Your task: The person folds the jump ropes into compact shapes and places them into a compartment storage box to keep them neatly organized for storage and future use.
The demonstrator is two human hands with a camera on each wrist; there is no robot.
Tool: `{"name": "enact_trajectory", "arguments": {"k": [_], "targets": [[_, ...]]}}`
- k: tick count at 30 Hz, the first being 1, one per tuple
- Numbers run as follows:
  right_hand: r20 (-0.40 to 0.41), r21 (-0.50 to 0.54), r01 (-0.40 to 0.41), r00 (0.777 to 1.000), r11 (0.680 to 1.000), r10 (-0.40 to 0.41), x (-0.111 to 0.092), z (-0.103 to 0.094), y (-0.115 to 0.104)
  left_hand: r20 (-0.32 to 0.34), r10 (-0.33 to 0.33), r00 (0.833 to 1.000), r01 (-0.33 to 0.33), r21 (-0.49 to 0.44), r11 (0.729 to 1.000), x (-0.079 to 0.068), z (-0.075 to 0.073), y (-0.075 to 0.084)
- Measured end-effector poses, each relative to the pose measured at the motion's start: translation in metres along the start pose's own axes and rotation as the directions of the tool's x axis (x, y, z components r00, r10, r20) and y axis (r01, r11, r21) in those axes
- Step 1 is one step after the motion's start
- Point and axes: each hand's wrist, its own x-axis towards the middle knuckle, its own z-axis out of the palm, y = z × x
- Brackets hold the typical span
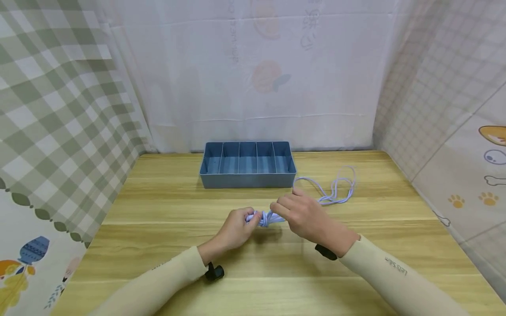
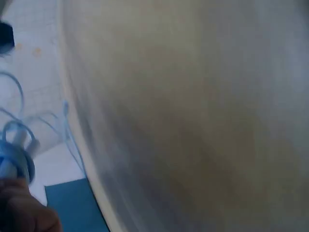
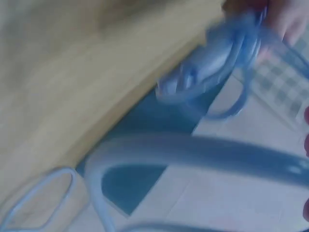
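A pale lavender cord is wound into a short bundle (image 1: 265,219) just above the wooden table. My left hand (image 1: 236,229) grips the left end of this bundle, thumb laid along its near side. At the bundle's right end, my right hand (image 1: 303,218) pinches a strand of the cord with curled fingers. From there the loose length (image 1: 332,200) trails back and lies in loops on the table. Strands wrap around the bundle's middle in the right wrist view (image 3: 207,63), partly blurred. In the left wrist view, the bundle (image 2: 17,162) shows only at the left edge.
A blue-grey tray (image 1: 248,180) with several compartments stands at the table's back, beyond my hands. Cloth hangs behind the table (image 1: 166,245) and along both sides. A black device (image 1: 215,272) sits under my left wrist, another (image 1: 326,252) under my right.
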Motion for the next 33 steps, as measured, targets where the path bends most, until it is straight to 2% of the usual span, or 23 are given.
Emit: {"name": "enact_trajectory", "arguments": {"k": [2, 4, 7, 10, 15, 20, 23, 26, 28, 30, 32, 33], "targets": [[0.002, 0.04, -0.006, 1.0, 0.999, 0.006, 0.003, 0.0, 0.008, 0.061, 0.077, 0.995, -0.076, -0.015, 0.997, -0.004, 0.003, 0.001], [0.014, 0.09, -0.02, 1.0, 0.996, 0.018, 0.005, 0.001, 0.017, 0.111, 0.147, 0.983, -0.141, -0.056, 0.988, -0.008, 0.005, 0.003], [0.053, 0.187, -0.051, 0.998, 0.981, 0.042, 0.004, 0.003, 0.029, 0.155, 0.221, 0.963, -0.201, -0.136, 0.97, -0.011, 0.005, 0.006], [0.102, 0.286, -0.105, 0.992, 0.952, 0.078, 0.0, 0.007, 0.036, 0.183, 0.245, 0.952, -0.204, -0.218, 0.955, -0.013, 0.002, 0.01], [0.179, 0.401, -0.228, 0.969, 0.887, 0.168, -0.01, 0.017, 0.04, 0.202, 0.237, 0.95, -0.158, -0.343, 0.926, -0.015, -0.004, 0.015], [0.211, 0.539, -0.324, 0.945, 0.777, 0.248, -0.021, 0.032, 0.038, 0.181, 0.226, 0.957, -0.118, -0.468, 0.876, -0.012, -0.008, 0.019], [0.185, 0.617, -0.343, 0.938, 0.708, 0.293, -0.027, 0.044, 0.032, 0.18, 0.182, 0.967, -0.052, -0.557, 0.829, -0.009, -0.009, 0.021], [0.154, 0.615, -0.372, 0.921, 0.695, 0.357, -0.031, 0.056, 0.021, 0.174, 0.081, 0.981, 0.052, -0.648, 0.759, -0.006, -0.008, 0.023], [0.162, 0.575, -0.415, 0.903, 0.705, 0.399, -0.032, 0.062, 0.013, 0.148, -0.003, 0.989, 0.107, -0.702, 0.704, -0.003, -0.007, 0.024], [0.189, 0.517, -0.457, 0.886, 0.724, 0.423, -0.032, 0.064, 0.004, 0.122, -0.085, 0.989, 0.148, -0.744, 0.651, -0.001, -0.006, 0.024], [0.231, 0.474, -0.485, 0.874, 0.735, 0.428, -0.029, 0.065, -0.004, 0.1, -0.138, 0.985, 0.165, -0.771, 0.615, 0.002, -0.005, 0.024], [0.24, 0.44, -0.485, 0.875, 0.756, 0.422, -0.029, 0.065, -0.007, 0.095, -0.156, 0.983, 0.171, -0.783, 0.599, 0.003, -0.004, 0.024]]}}
